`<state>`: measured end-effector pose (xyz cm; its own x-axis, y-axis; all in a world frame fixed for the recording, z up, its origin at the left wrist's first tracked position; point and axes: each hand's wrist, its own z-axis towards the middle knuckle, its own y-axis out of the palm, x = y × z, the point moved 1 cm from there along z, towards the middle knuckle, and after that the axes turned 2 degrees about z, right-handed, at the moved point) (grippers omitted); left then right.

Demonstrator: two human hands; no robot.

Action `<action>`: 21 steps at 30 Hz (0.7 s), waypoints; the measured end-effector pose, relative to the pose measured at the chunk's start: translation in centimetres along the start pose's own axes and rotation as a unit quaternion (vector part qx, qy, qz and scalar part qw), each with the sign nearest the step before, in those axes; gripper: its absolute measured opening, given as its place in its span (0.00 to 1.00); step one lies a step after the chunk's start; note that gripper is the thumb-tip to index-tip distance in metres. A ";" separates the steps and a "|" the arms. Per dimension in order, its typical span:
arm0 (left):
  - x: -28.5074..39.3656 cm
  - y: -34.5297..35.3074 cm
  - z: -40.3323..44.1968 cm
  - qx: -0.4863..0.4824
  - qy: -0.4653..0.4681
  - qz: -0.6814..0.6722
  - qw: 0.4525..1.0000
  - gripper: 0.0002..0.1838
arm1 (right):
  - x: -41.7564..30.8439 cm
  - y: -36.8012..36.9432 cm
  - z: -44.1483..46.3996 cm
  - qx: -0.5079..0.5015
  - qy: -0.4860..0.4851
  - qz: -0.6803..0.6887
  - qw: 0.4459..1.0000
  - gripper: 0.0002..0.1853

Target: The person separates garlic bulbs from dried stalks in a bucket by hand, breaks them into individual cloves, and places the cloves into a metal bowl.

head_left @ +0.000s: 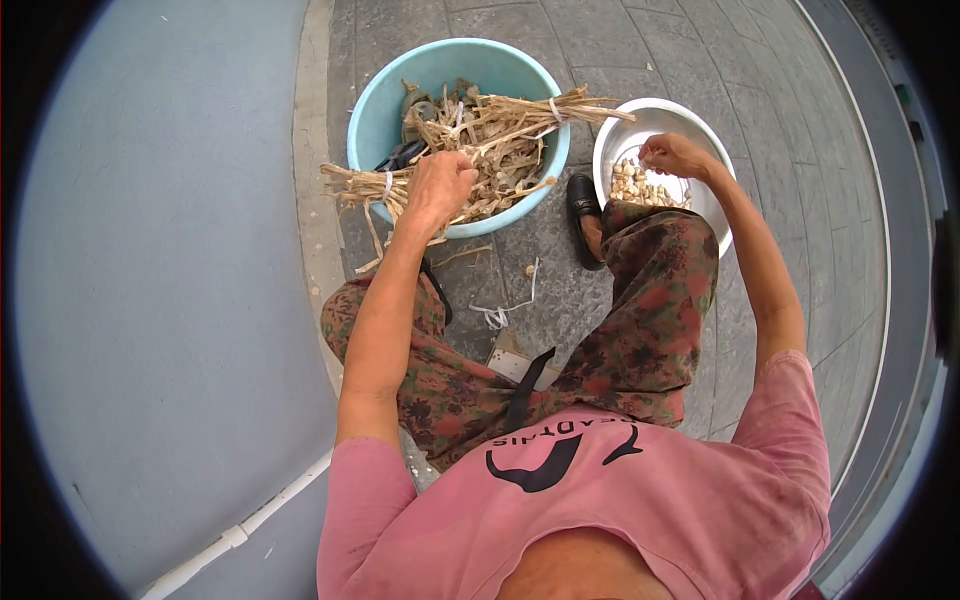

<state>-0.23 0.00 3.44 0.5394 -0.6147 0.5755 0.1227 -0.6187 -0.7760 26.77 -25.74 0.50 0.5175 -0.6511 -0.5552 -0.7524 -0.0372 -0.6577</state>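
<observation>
My left hand is over the light blue basin, its fingers curled against the dried plant matter; whatever lies in its grip is hidden. Two bundles of dry stalks, tied with white strips, stick out over the rim: a left bundle beside my left hand and a right bundle. Papery dry leaves fill much of the basin. Above the metal bowl, my right hand has its fingers pinched together, too small to tell on what. Pale pieces that look like garlic cloves lie in the bowl below it.
A pale blue wall runs along the left, with a white pipe low on it. White string lies on the grey tiled floor between my legs. My black shoe stands between basin and bowl.
</observation>
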 end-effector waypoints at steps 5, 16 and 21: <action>-1.2 -0.3 -0.1 0.081 0.032 0.008 0.996 0.13 | -5.8 0.3 -0.7 0.164 -0.030 -0.115 0.979 0.16; -1.9 -1.4 0.1 0.116 0.003 -0.028 0.993 0.13 | -14.7 5.5 11.6 0.167 -0.161 -0.393 0.890 0.13; -1.8 -1.9 -0.2 0.149 0.011 -0.061 0.987 0.12 | -15.8 1.2 10.2 0.152 -0.179 -0.399 0.886 0.18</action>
<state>-1.61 2.20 3.92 0.4876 -0.5576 0.6718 0.4261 -0.5196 -0.7406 21.86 -7.80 3.26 0.9725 -0.2250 0.0592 0.0287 -0.1365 -0.9902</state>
